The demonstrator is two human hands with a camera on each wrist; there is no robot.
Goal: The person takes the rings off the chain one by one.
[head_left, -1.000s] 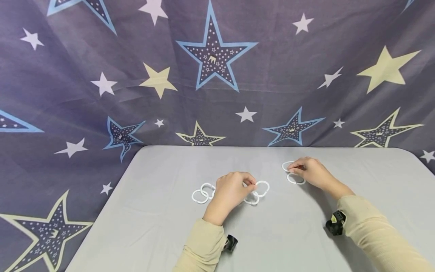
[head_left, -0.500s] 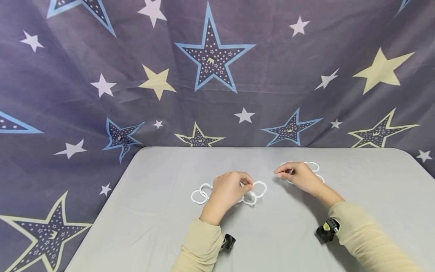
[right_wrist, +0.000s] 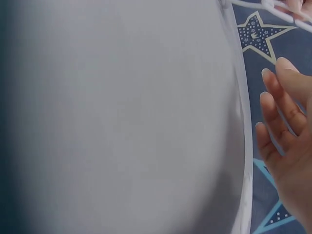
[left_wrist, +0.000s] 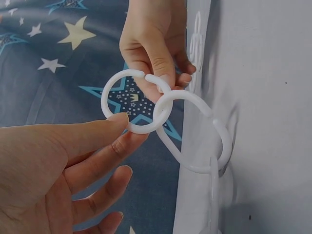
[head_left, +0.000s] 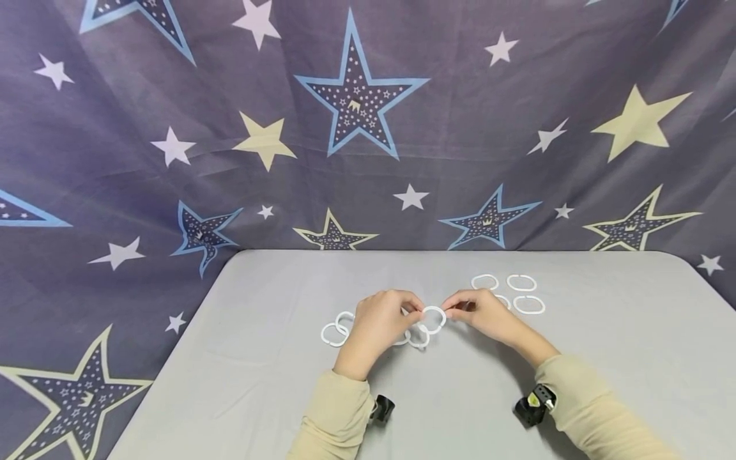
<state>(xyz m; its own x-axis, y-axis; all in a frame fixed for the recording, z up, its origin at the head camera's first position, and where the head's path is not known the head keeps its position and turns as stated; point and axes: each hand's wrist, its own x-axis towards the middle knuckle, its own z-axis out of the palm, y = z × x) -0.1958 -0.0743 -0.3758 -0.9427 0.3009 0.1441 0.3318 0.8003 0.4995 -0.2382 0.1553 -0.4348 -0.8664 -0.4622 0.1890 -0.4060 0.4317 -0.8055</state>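
In the head view my left hand [head_left: 376,326] pinches a white plastic link ring [head_left: 434,320] between thumb and index finger, above the table. This split ring hooks through a second link [left_wrist: 195,170], whose chain runs down and left, partly hidden behind the hand; its far links [head_left: 335,334] show on the hand's other side. My right hand [head_left: 485,314] is beside the pinched ring on its right. In the right wrist view the fingers of the right hand [right_wrist: 292,117] are loosely bent and hold nothing, a little apart from the chain.
Several loose white links [head_left: 529,305] lie on the grey-covered table [head_left: 276,396], behind and right of the right hand. A dark star-patterned cloth [head_left: 368,191] hangs along the table's back edge. Each wrist wears a small black camera [head_left: 531,409].
My right hand has moved left and nearer, away from the loose links to the pinched ring, uncovering those links. The left hand keeps its pinch and has hardly moved.
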